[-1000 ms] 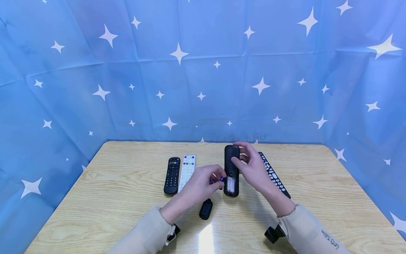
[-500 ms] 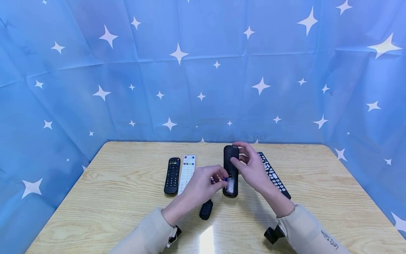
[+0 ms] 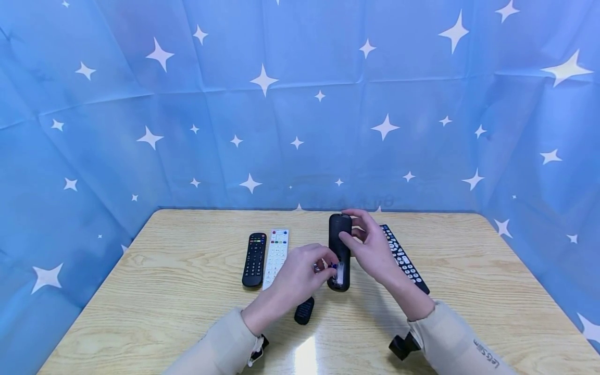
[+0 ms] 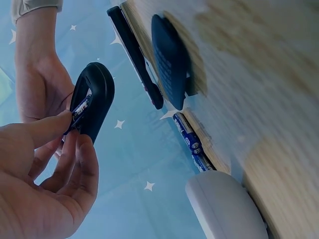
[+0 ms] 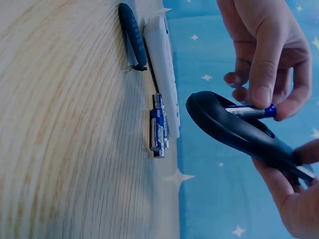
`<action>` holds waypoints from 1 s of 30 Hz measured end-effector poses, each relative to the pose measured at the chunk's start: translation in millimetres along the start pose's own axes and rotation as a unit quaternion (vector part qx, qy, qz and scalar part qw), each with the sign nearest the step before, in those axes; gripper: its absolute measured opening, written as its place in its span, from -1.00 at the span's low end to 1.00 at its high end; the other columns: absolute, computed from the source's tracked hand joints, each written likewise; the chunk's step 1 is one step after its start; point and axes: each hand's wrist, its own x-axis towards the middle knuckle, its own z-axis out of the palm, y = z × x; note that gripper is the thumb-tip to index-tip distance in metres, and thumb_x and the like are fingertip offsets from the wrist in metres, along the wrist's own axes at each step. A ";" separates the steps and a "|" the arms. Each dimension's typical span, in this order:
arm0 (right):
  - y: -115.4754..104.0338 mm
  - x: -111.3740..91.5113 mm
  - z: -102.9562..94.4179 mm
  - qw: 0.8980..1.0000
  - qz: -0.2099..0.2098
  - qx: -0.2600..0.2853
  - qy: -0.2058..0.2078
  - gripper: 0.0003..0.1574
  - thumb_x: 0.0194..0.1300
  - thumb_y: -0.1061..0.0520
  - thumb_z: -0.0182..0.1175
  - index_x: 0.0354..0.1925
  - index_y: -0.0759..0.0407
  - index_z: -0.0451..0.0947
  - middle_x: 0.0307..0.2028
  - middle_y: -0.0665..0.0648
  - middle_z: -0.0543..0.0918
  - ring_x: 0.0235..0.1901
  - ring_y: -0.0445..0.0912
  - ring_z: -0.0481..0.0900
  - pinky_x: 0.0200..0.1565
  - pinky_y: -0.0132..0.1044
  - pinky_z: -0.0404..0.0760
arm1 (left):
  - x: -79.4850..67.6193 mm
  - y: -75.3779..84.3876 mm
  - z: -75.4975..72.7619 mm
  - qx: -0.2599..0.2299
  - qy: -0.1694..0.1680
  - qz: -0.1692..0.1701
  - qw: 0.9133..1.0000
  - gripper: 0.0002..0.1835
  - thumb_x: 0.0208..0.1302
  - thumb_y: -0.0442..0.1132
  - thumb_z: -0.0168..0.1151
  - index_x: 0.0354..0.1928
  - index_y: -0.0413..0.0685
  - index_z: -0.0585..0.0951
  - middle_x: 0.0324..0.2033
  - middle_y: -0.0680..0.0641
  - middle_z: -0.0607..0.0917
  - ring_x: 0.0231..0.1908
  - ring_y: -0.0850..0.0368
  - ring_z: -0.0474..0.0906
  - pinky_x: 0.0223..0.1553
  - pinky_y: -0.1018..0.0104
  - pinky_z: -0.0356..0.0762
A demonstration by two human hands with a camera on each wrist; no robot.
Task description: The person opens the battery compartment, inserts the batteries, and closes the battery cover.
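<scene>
In the head view my right hand [image 3: 372,250] holds a black remote control [image 3: 338,234] near its upper end, back side showing, raised above the table. Its battery compartment is uncovered at the lower end. My left hand [image 3: 300,268] pinches a blue-and-silver battery [image 5: 244,111] between thumb and fingers. One end of that battery sits inside the compartment, while the blue end, tilted up, sticks out at the fingertips in the right wrist view. Below the left hand, the black battery cover [image 3: 304,311] lies on the table.
Several loose blue batteries [image 5: 158,124] lie on the wooden table [image 3: 164,291] beside a white remote [image 3: 277,250]. Another black remote [image 3: 254,260] is at its left. A remote with pale buttons [image 3: 407,263] lies right, partly behind the right hand. A starry blue cloth [image 3: 225,114] hangs behind.
My left hand has brought the battery rightward from beside the remote into its compartment. The held remote has shifted slightly left.
</scene>
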 end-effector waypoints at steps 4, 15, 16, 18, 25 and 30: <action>-1.0 0.1 -0.3 1.000 -0.002 0.000 -0.001 -0.43 0.50 0.28 0.18 0.40 0.17 0.34 0.10 0.32 0.58 -0.04 0.14 0.65 -0.23 -0.12 0.76 | -0.6 -0.5 1.2 0.005 0.007 0.008 1.000 -0.86 0.22 -0.37 0.50 -0.22 -0.09 0.73 -0.31 0.03 0.69 -0.39 0.25 0.60 -0.36 0.55 0.55; -4.1 1.0 1.9 1.000 -0.004 0.013 -0.001 -0.45 0.51 0.29 0.17 0.38 0.14 0.34 0.13 0.31 0.54 -0.03 0.15 0.63 -0.25 -0.10 0.76 | -1.4 -3.0 2.2 -0.004 0.031 0.007 0.999 -0.95 0.38 -0.33 0.36 -0.20 -0.08 0.77 -0.28 0.04 0.62 -0.41 0.32 0.51 -0.40 0.56 0.51; -3.9 1.3 1.9 1.000 -0.004 0.014 -0.001 -0.45 0.51 0.29 0.17 0.38 0.15 0.34 0.13 0.32 0.54 -0.03 0.14 0.63 -0.25 -0.10 0.76 | -1.3 -3.2 2.4 -0.010 0.033 0.005 0.999 -0.95 0.38 -0.33 0.37 -0.20 -0.08 0.77 -0.28 0.04 0.62 -0.42 0.33 0.50 -0.41 0.55 0.52; -3.8 1.8 2.1 1.000 -0.004 0.017 0.000 -0.45 0.50 0.29 0.17 0.38 0.16 0.34 0.13 0.34 0.54 -0.03 0.14 0.63 -0.25 -0.11 0.76 | -0.9 -3.4 2.9 -0.024 0.038 0.000 0.999 -0.96 0.37 -0.35 0.37 -0.20 -0.10 0.75 -0.29 0.03 0.62 -0.42 0.32 0.51 -0.42 0.53 0.54; -7.0 0.7 2.4 1.000 -0.002 0.021 0.004 -0.45 0.50 0.29 0.18 0.37 0.20 0.34 0.13 0.35 0.55 -0.04 0.12 0.63 -0.25 -0.12 0.76 | 0.7 -4.0 2.2 -0.114 0.037 -0.084 0.989 -0.73 0.32 -0.35 0.41 -0.02 -0.15 0.54 -0.24 -0.12 0.62 -0.34 0.22 0.59 -0.33 0.40 0.65; -8.7 0.9 2.6 0.999 -0.002 0.033 0.005 -0.45 0.49 0.32 0.18 0.36 0.19 0.35 0.14 0.35 0.54 -0.01 0.14 0.62 -0.24 -0.11 0.76 | 1.9 -4.3 -1.2 -0.205 0.018 -0.177 0.962 -0.61 0.34 -0.27 0.42 0.10 -0.14 0.47 -0.16 -0.12 0.60 -0.25 0.15 0.64 -0.24 0.27 0.65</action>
